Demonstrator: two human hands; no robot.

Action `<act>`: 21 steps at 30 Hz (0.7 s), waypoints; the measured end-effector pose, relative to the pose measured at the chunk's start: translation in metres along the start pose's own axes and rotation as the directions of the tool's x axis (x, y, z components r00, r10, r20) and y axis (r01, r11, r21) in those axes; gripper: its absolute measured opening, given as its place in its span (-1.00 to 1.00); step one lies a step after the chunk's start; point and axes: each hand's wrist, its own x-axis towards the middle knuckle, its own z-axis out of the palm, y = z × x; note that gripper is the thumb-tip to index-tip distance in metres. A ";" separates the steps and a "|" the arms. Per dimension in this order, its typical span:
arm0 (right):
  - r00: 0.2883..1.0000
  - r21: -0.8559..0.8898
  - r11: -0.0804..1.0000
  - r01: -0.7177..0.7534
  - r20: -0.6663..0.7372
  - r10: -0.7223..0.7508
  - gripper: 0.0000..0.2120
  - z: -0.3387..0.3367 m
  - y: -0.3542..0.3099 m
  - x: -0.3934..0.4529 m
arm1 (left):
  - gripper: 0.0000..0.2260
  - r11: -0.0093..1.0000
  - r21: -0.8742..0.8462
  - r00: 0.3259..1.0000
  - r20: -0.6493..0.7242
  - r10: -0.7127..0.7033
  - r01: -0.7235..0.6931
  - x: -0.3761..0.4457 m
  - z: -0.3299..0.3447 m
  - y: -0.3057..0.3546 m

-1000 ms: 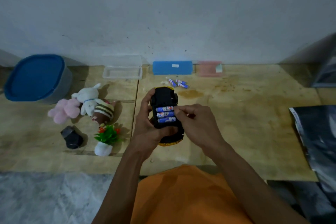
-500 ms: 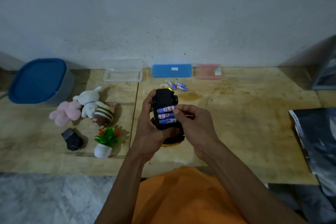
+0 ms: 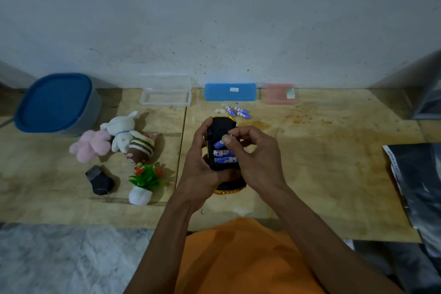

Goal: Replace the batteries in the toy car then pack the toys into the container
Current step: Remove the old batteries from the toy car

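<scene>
My left hand (image 3: 199, 169) grips the yellow and black toy car (image 3: 222, 126) upside down, its battery bay facing up. Two blue batteries (image 3: 225, 160) lie flat in the bay. My right hand (image 3: 255, 157) pinches the top battery (image 3: 219, 143), whose right end is tilted up out of the bay. Three loose blue batteries (image 3: 238, 111) lie on the board just beyond the car. The grey container with a blue lid (image 3: 56, 104) stands at the far left.
Pink plush (image 3: 91, 144), white rabbit plush (image 3: 121, 131), striped plush (image 3: 140, 148), a small potted plant (image 3: 144, 184) and a black piece (image 3: 99, 180) lie left of the car. A clear box (image 3: 165, 96), blue case (image 3: 230, 92) and pink case (image 3: 279, 94) line the wall. Dark bag (image 3: 420, 186) at right.
My right thumb and finger have lifted the right end of the top battery out of the bay; it lay flat a second ago. The left hand keeps its hold on the car.
</scene>
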 end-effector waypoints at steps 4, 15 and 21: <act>1.000 0.138 0.990 0.021 -0.012 -0.019 -0.92 -0.001 -0.017 0.007 | 0.01 1.000 0.008 1.000 0.017 -0.022 0.022 -0.001 -0.007 0.003; 0.973 -0.496 0.865 0.069 0.226 0.052 -0.94 0.031 -0.028 0.013 | 0.04 0.995 0.098 0.996 0.093 -0.007 -0.002 0.008 -0.033 0.017; 0.974 -0.507 0.856 0.098 0.224 0.021 -0.91 0.050 -0.041 0.017 | 0.03 0.998 0.068 0.995 0.103 0.000 -0.007 0.011 -0.046 0.025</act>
